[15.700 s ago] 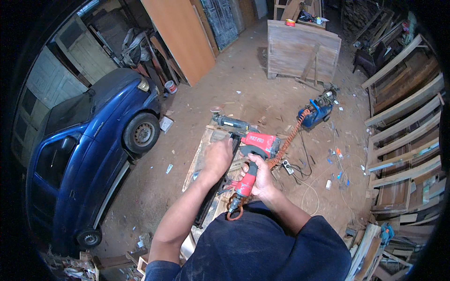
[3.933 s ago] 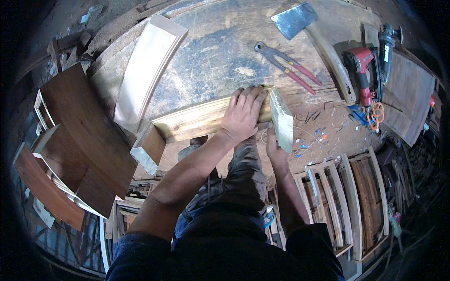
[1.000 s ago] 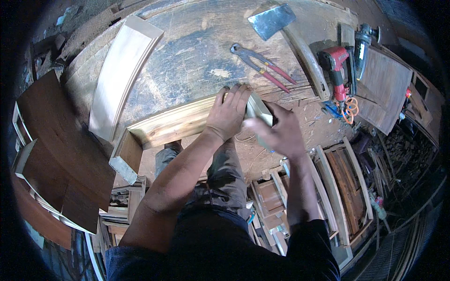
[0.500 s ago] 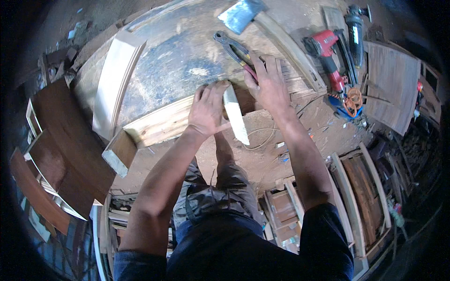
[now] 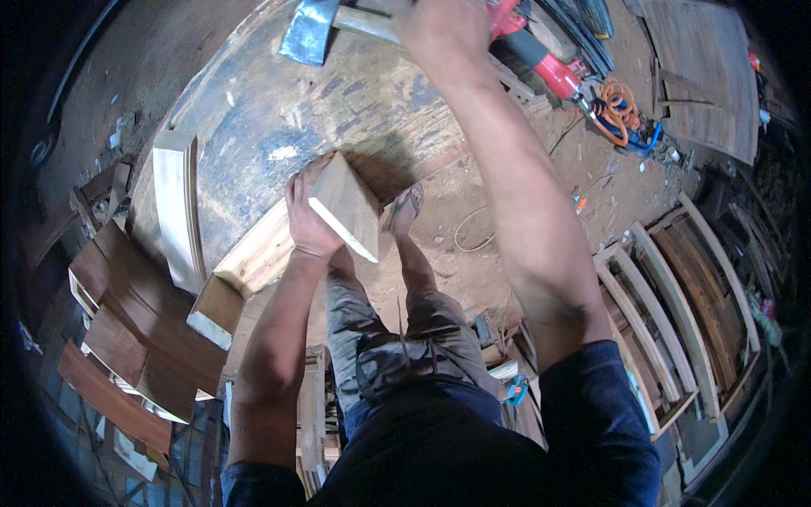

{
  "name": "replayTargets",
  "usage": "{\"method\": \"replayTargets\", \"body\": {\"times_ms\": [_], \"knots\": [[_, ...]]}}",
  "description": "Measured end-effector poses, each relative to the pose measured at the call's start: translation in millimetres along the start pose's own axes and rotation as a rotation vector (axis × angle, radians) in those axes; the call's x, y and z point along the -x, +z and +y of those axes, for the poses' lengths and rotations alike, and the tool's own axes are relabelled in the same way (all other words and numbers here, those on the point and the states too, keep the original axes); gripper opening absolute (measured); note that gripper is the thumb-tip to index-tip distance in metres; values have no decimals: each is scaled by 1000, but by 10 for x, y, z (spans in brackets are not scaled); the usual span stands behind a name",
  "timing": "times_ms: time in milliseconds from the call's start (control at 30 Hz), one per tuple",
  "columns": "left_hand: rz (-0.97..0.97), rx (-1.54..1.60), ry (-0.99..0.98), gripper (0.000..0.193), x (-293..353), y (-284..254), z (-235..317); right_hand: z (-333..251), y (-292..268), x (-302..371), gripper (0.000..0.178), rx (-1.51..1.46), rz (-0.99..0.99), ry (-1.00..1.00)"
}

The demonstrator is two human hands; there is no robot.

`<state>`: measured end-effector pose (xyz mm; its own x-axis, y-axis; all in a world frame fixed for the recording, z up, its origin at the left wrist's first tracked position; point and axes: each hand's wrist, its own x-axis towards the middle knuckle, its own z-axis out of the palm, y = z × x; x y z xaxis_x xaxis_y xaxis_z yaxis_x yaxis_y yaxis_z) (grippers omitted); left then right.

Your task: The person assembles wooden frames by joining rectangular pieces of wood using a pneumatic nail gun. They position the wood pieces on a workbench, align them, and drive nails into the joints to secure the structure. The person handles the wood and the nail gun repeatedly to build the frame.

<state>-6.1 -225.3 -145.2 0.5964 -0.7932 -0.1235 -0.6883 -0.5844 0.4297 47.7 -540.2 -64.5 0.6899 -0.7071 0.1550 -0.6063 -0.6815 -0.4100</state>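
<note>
My left hand [image 5: 311,215] is wrapped round the corner of a three-sided wooden frame, at its right end board [image 5: 351,196]. A long pale side board [image 5: 253,249] runs left from there to another end board [image 5: 218,313]. My right hand [image 5: 443,34] reaches far forward to the top edge of the view, blurred and partly cut off. Its fingers are hidden, so what it holds cannot be made out. Beside it are the wooden handle of an axe [image 5: 308,32] and a red and black air nailer [image 5: 545,63].
A worn wooden worktop [image 5: 287,110] lies under the frame. A moulded pale board [image 5: 176,207] rests at its left. Brown curved panels [image 5: 148,308] are stacked farther left. An orange coiled hose [image 5: 619,103] joins the nailer. Wooden frames [image 5: 676,313] stand at the right.
My right hand has moved forward from the pincers, which no longer show. The view has shifted, and the frame's right end board now shows its broad face. My left hand stays on the frame.
</note>
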Motion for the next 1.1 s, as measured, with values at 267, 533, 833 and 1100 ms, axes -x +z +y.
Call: {"method": "replayTargets", "body": {"times_ms": [267, 533, 833, 1100], "knots": [[39, 3, 80, 82, -37, -17, -19, 141, 138, -643, 43, -36, 336, 260], [22, -38, 73, 101, -23, -65, 16, 221, 18, -895, 29, 74, -302, 196], [8, 209, -29, 92, -15, -85, 8, 1095, -722, 370, 72, 228, -71, -159], [-47, 46, 30, 95, 15, 72, -96, 1521, -687, 164, 80, 249, -208, -166]]}}
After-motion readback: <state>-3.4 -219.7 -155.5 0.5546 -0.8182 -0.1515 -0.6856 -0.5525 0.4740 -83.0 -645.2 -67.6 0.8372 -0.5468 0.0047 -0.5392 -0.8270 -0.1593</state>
